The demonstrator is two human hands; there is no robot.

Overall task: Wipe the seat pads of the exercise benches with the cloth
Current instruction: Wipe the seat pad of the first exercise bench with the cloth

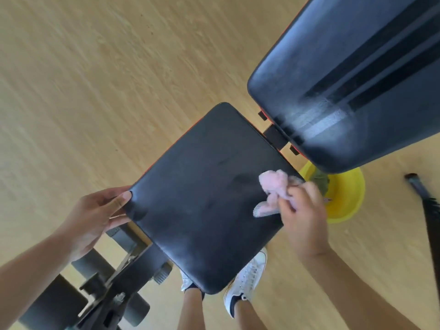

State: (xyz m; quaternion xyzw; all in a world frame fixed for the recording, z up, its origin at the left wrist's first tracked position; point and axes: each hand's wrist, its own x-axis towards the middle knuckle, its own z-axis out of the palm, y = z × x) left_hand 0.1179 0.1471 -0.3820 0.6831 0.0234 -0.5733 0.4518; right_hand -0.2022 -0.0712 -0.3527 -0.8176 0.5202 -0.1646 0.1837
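A black padded seat pad of an exercise bench fills the middle of the view. Its black back pad rises at the upper right. My right hand grips a crumpled pink cloth and presses it on the seat pad near the right edge. My left hand holds the pad's left corner, thumb on top and fingers underneath.
A yellow basin stands on the wooden floor behind the seat's right edge. A dark brush handle lies at the far right. Black foam rollers and the metal frame sit at lower left. My white shoes are under the pad.
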